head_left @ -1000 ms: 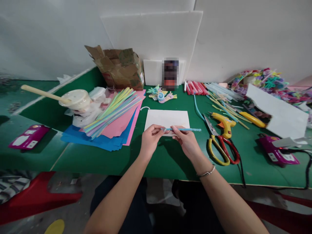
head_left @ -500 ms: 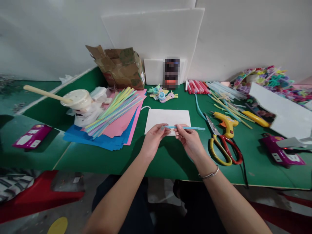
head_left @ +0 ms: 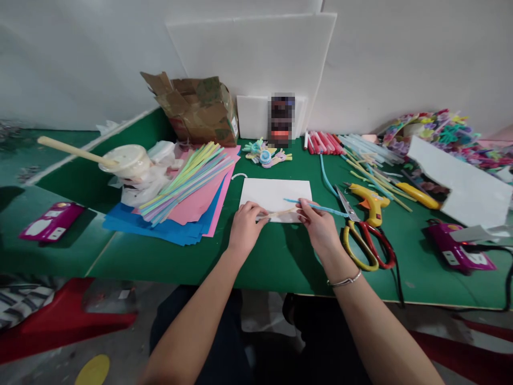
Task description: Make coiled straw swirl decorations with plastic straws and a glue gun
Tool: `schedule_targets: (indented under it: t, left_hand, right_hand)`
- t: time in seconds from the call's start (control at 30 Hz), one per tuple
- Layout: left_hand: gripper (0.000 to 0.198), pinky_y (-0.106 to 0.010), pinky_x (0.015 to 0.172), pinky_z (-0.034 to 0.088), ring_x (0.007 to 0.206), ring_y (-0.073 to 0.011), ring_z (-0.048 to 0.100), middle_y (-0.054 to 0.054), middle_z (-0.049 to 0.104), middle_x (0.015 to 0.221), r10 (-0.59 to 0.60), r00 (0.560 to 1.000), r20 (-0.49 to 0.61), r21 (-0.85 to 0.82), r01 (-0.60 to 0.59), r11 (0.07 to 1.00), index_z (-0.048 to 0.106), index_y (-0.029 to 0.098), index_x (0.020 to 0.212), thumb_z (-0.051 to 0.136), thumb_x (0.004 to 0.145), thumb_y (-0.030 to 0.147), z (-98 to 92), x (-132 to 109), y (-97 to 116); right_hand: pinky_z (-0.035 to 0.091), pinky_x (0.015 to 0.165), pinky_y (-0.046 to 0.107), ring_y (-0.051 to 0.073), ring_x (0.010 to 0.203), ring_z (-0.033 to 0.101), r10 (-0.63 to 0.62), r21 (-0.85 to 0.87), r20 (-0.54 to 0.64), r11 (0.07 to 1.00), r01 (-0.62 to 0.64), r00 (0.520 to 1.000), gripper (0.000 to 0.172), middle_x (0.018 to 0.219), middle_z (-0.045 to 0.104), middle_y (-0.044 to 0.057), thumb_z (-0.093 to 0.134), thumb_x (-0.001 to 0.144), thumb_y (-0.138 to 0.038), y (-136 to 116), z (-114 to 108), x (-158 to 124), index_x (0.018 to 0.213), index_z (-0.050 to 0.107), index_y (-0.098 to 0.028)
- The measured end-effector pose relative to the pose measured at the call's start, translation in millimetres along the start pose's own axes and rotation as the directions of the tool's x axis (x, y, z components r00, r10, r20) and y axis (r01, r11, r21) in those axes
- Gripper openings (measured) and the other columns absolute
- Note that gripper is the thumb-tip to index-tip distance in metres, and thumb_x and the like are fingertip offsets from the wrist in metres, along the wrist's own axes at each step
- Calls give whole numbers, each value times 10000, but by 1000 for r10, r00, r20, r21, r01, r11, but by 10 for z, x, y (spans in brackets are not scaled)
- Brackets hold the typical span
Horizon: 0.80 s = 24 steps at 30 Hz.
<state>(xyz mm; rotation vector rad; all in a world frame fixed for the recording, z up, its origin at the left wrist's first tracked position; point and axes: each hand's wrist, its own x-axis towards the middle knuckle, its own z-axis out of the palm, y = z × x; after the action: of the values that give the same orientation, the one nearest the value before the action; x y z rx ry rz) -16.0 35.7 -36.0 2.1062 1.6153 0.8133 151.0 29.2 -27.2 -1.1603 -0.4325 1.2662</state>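
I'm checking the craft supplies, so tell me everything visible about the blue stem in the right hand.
The blue stem is slim, nearly straight and looks fuzzy, like a pipe cleaner. The right hand pinches it nearer its left end. It lies at a slight slant: the left end, over the white sheet, is farther from the person; the right end appears close to the scissors, though I cannot tell whether they touch.

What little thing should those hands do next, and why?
Perhaps swing the blue strip alongside the pale strip: the right hand holds the blue one, the pale one runs from the left hand toward the right, and a gap shows between them over the white card.
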Motion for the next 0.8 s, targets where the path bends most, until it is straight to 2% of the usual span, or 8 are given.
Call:
schedule_targets:
  t: [0.13, 0.3, 0.37, 0.43, 0.53, 0.63, 0.8]
  left_hand:
    - [98, -334, 783, 459, 852, -192, 570, -40, 581, 863, 1, 1000, -2, -42, -1, 999, 616, 182, 757, 594, 783, 90, -4, 26, -42]
    - [95, -357, 774, 459, 862, -219, 562, -54, 600, 866, -31, 999, -36, 39, 33, 999, 614, 185, 783, 578, 792, 97, -3, 30, -10]
    - [91, -386, 810, 456, 915, -239, 563, -72, 608, 941, -43, 996, -74, 61, 47, 997, 617, 187, 840, 575, 798, 118, -5, 16, 11]
    - [138, -422, 887, 436, 1030, -264, 545, -99, 588, 1078, -69, 988, -138, 57, 77, 995, 608, 185, 929, 573, 803, 141, -12, 1, 14]
    - [247, -433, 977, 401, 1200, -279, 467, -132, 511, 1253, -163, 967, -194, -23, 162, 986, 562, 180, 1061, 555, 814, 161, -20, -9, -14]
    - [351, -421, 998, 403, 1251, -278, 435, -148, 471, 1328, -249, 961, -120, -97, 238, 966, 505, 167, 1160, 550, 812, 164, -14, -7, -45]
    - [397, -414, 1034, 385, 1282, -273, 407, -141, 449, 1368, -254, 965, -61, -88, 249, 965, 473, 167, 1213, 538, 821, 181, 2, -23, -24]
  right_hand:
    - [438, 500, 159, 53, 550, 549, 40, 4, 36, 999, -40, 999, 299, 654, 668, -4, 824, 476, -352, 70, 26, -10, 672, 700, -163]
    - [431, 493, 185, 70, 556, 548, 44, -23, 11, 999, -44, 999, 290, 674, 674, 10, 815, 493, -351, 52, -3, 7, 682, 699, -165]
    - [430, 505, 197, 84, 581, 565, -1, -49, -10, 999, 0, 1000, 283, 693, 681, 14, 803, 514, -355, 27, -24, 14, 699, 698, -168]
    - [435, 539, 208, 97, 623, 588, -96, -95, -55, 991, 90, 994, 274, 699, 684, 14, 785, 542, -366, -9, -55, 33, 713, 696, -172]
    - [466, 643, 246, 121, 673, 615, -241, -144, -122, 964, 223, 963, 260, 672, 681, 6, 773, 557, -369, -64, -105, 81, 701, 689, -169]
    - [482, 728, 298, 141, 674, 630, -270, -126, -137, 959, 253, 953, 261, 644, 677, 4, 781, 533, -357, -80, -127, 119, 677, 683, -162]
    - [486, 774, 319, 145, 680, 638, -253, -106, -96, 964, 243, 963, 282, 650, 684, 2, 790, 520, -366, -51, -124, 121, 686, 685, -163]
